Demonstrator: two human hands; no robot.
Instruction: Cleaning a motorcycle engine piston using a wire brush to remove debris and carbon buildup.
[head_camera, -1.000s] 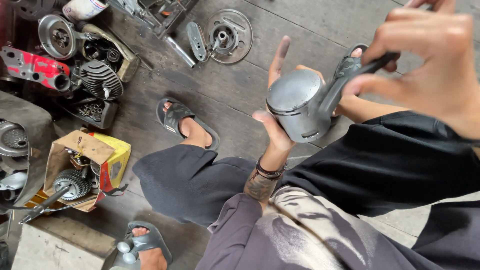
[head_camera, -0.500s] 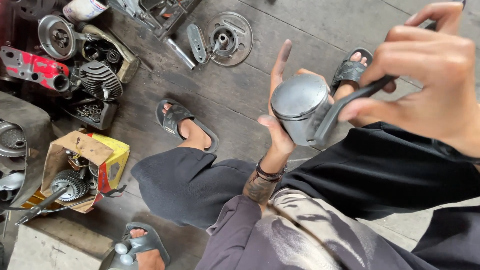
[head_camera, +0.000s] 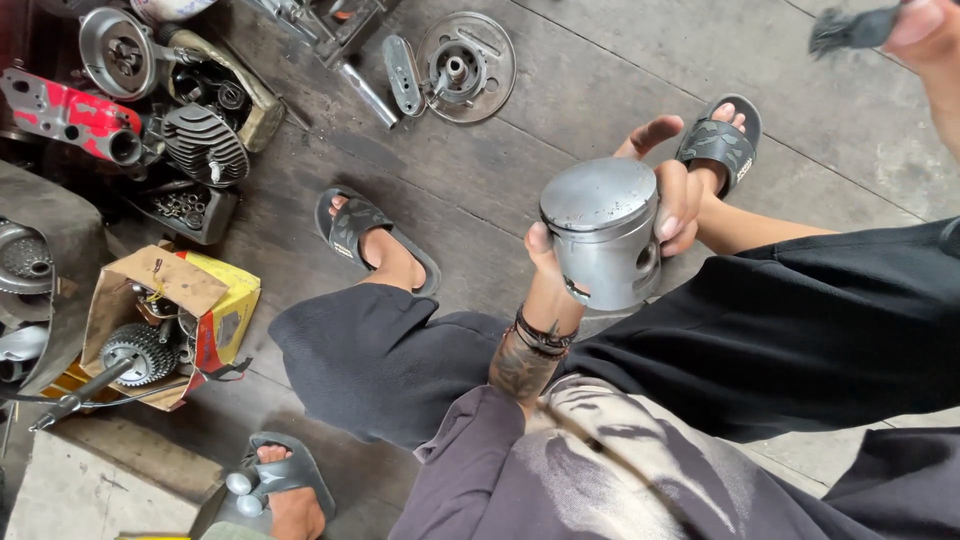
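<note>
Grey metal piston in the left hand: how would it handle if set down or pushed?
The piston looks rigid, thick-walled metal, so probably heavy for its size. Its smooth, dull-shiny skirt may be slippery; the left hand wraps it with thumb and fingers. Being cylindrical, it would likely roll on its side, yet stand steady on its flat crown.

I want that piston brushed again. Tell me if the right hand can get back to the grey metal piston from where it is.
Probably yes. The right hand, gripping a dark tool, is at the top right corner, and nothing lies between it and the grey metal piston, which the left hand holds up with its flat crown exposed.
</note>
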